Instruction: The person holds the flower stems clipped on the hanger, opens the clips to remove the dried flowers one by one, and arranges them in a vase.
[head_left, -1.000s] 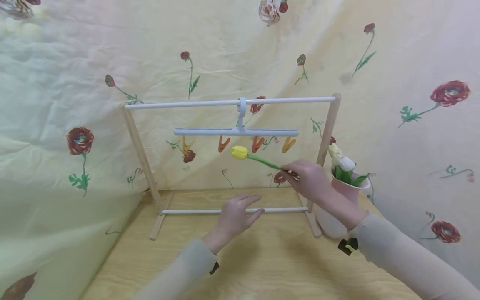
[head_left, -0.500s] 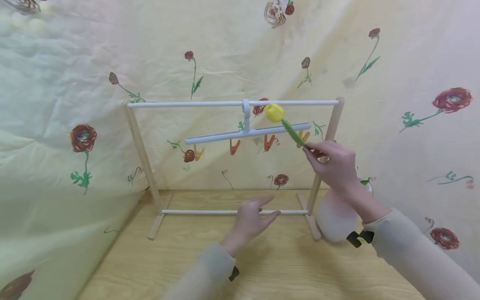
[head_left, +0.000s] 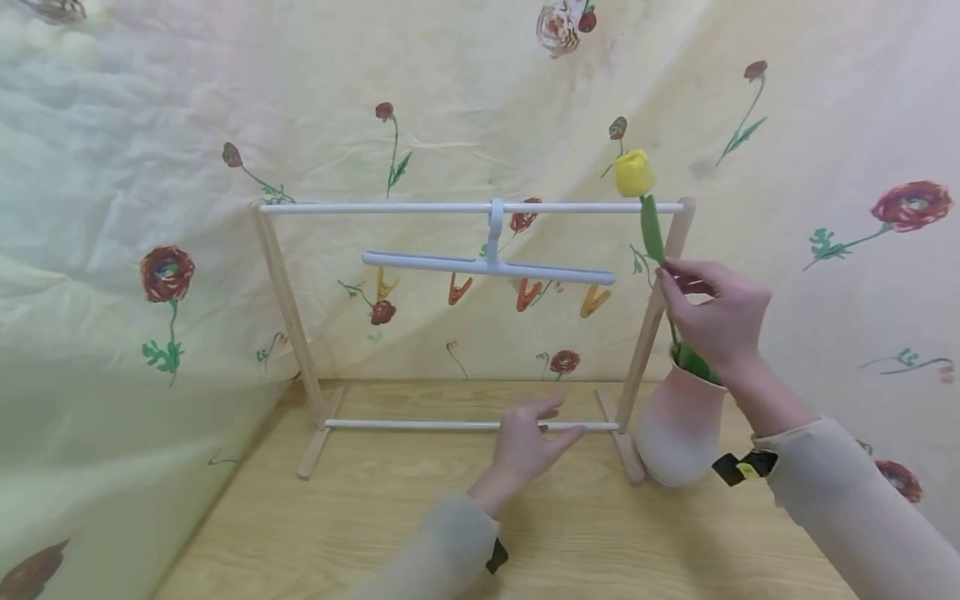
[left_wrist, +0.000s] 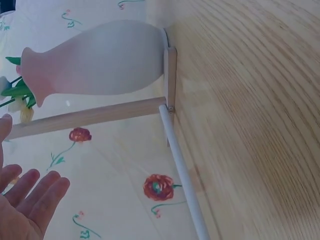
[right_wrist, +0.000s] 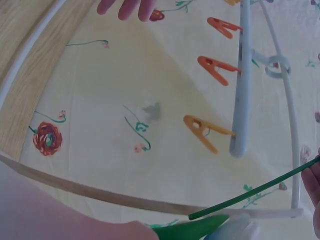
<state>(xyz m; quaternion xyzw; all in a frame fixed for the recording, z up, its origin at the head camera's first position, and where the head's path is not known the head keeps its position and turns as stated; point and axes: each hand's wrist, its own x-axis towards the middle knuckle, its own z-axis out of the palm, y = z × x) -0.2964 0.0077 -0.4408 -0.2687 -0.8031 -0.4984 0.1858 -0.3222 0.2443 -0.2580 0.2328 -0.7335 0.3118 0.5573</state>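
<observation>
My right hand (head_left: 720, 312) pinches an artificial yellow tulip (head_left: 634, 173) by its green stem, bloom upward. Below that hand stands a pink-and-white vase (head_left: 678, 437), its mouth partly covered by the hand in the head view. The green stem (right_wrist: 250, 194) slants across the right wrist view, its lower end close to the leaves and a pale bloom (right_wrist: 235, 229). Other tulips (left_wrist: 20, 100) show at the vase's mouth in the left wrist view. My left hand (head_left: 525, 446) hovers before the rack's lower rail, fingers loosely extended and holding nothing.
A wooden rack (head_left: 288, 325) with white rails stands on the wood table (head_left: 300, 533), its right foot beside the vase. From its top rail hangs a pale blue hanger (head_left: 427, 262) carrying orange clips (head_left: 527, 294) and yellow ones. Flowered cloth (head_left: 480, 100) surrounds the table.
My right hand has carried the tulip rightward from the hanger to above the vase, turning its bloom upright. The hanger has swung and tilted. My left hand has drifted right.
</observation>
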